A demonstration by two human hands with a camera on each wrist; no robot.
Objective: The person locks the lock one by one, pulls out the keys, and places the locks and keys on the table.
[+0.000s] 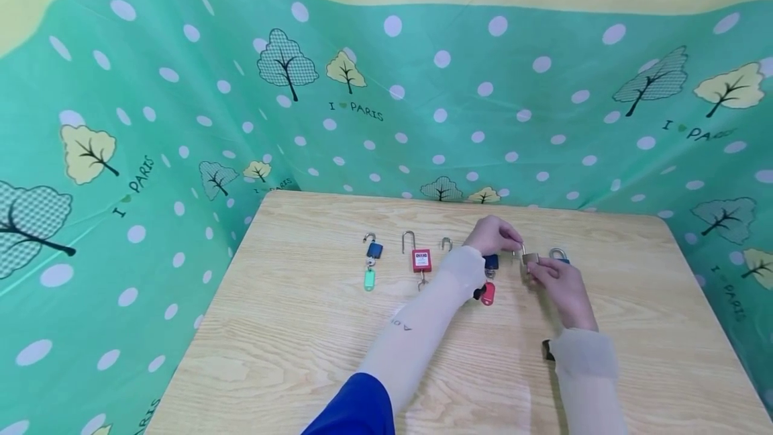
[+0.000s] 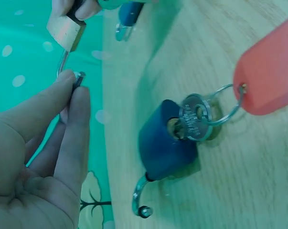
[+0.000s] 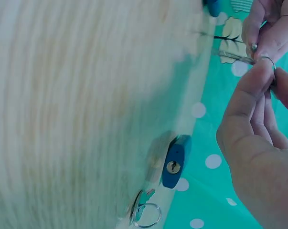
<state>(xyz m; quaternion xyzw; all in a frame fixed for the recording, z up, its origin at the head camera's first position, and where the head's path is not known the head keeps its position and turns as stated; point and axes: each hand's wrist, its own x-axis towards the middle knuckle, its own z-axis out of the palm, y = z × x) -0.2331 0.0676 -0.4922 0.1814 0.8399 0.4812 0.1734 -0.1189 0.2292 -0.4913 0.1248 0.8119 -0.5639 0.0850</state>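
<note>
Above the table, a brass padlock (image 1: 530,258) is held between both hands, its shackle (image 2: 62,62) swung out with the free end exposed. My left hand (image 1: 488,237) pinches the shackle between thumb and fingertips. My right hand (image 1: 564,287) grips the brass body from the other side, and a dark piece (image 2: 77,8) shows between its fingers in the left wrist view. Below the left hand lies an unlocked blue padlock (image 2: 165,140) with a key (image 2: 195,117) in it and a red tag (image 2: 268,71) on the ring.
To the left lie another blue padlock (image 1: 374,250) with a green tag (image 1: 370,280) and a red padlock (image 1: 421,260), both with raised shackles. Another shackle (image 1: 446,243) shows behind the left arm. Right of the hands is a blue padlock (image 3: 176,162) near keys (image 3: 146,210). A patterned curtain (image 1: 459,99) encloses the table.
</note>
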